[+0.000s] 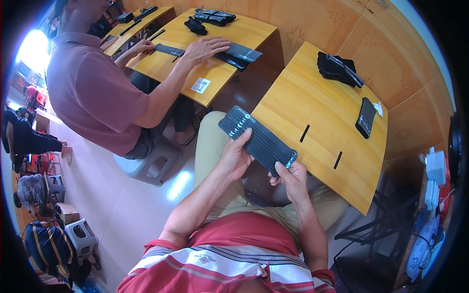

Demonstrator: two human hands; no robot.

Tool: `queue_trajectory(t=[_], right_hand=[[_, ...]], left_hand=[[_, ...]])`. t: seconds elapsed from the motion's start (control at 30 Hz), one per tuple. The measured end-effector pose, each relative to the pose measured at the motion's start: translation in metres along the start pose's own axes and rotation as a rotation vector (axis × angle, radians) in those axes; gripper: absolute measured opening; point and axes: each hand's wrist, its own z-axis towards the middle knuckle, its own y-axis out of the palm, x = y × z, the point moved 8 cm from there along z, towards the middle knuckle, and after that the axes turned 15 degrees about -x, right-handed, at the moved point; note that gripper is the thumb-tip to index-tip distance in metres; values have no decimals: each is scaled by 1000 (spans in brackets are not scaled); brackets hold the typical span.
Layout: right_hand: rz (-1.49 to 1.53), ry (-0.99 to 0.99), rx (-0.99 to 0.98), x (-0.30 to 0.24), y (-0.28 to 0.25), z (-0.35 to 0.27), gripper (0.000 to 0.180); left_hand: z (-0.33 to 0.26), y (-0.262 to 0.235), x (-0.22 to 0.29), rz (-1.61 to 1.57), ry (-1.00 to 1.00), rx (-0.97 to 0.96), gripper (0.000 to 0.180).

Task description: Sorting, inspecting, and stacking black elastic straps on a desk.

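Observation:
Over my lap, close to the near edge of the yellow wooden table (312, 117), I hold a fanned stack of flat dark grey sleeves (261, 141). A pale printed mark repeats along their overlapping left ends. My left hand (237, 156) grips the stack's lower left side, thumb on top. At the right end, my right hand (291, 179) pinches a corner between thumb and fingers, where a light bluish patch shows. On the tabletop lie two short black strips (304, 133). Farther right is a dark flat pouch (365, 118) beside a small clear plastic scrap (378, 108).
A black cloth bundle (334, 70) with a long grey strip across it sits at the table's back. On the left, a co-worker (97, 88) handles similar sleeves at another table (195, 78), seated on a grey stool (149, 163). Cables and a cluttered shelf (430, 215) stand right.

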Motion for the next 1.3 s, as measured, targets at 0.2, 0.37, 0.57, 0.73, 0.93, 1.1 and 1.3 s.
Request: queue_trajectory(t=[0.2,0.37,0.57,0.73,0.93,1.1,1.3], right_hand=[[-7,6,-11,7,-2,4,26],[-176,-233,168,-20,-21,11,31],[-540,-347,288,-100,-38,91,21],[-1031,-354,214,-132,-18,226,24],[-1537,-410,124,-135,-14,348,39],[-1469,-39,-4,-123,-33,407,56],[-1581,134,7,-140,-7,407,53]], left_hand=[[2,-6,2,-1,0,23,30],[3,-10,15,-17,20,28,31],[22,-21,34,-100,86,7,28],[44,-40,28,-164,37,-19,27],[43,-43,28,-100,-47,-32,23],[44,-54,35,-66,-49,-6,23],[46,-62,33,-48,-48,19,25]])
